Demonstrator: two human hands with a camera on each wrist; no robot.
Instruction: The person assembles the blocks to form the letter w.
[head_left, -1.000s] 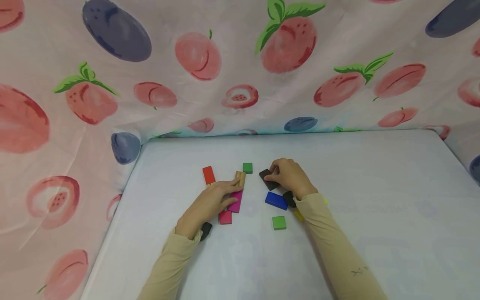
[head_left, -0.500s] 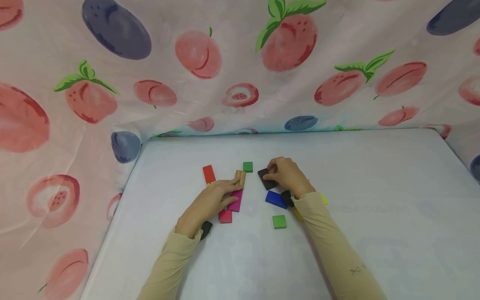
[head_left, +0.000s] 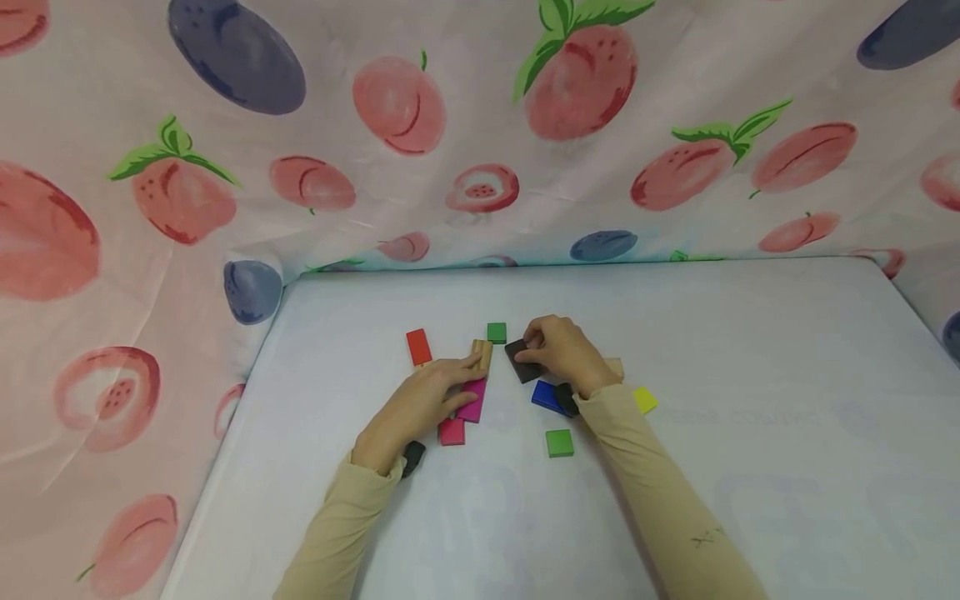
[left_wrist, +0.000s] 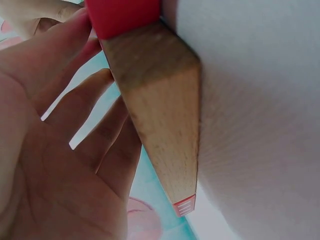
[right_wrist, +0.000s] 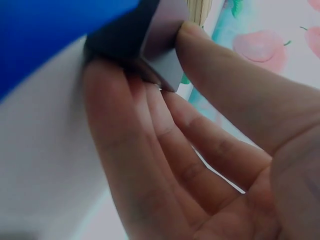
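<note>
Right hand (head_left: 564, 354) is curled over the black block (head_left: 520, 363), thumb and fingers (right_wrist: 150, 145) pinching its edges, just right of the wooden block (head_left: 481, 355) on the table (head_left: 750, 350). Left hand (head_left: 420, 400) lies flat, fingers (left_wrist: 95, 130) straight, tips pressing that wooden block, palm over the magenta block (head_left: 473, 402). Green square (head_left: 496, 332) sits just behind the wooden block, red block (head_left: 418, 347) off to its left, blue block (head_left: 547, 397) beneath the right wrist.

I see long tan sleeves (head_left: 660, 492) reaching both wrists, a small dark mark on the right forearm, and a black wrist-worn camera (head_left: 412, 457) below each bare hand.
</note>
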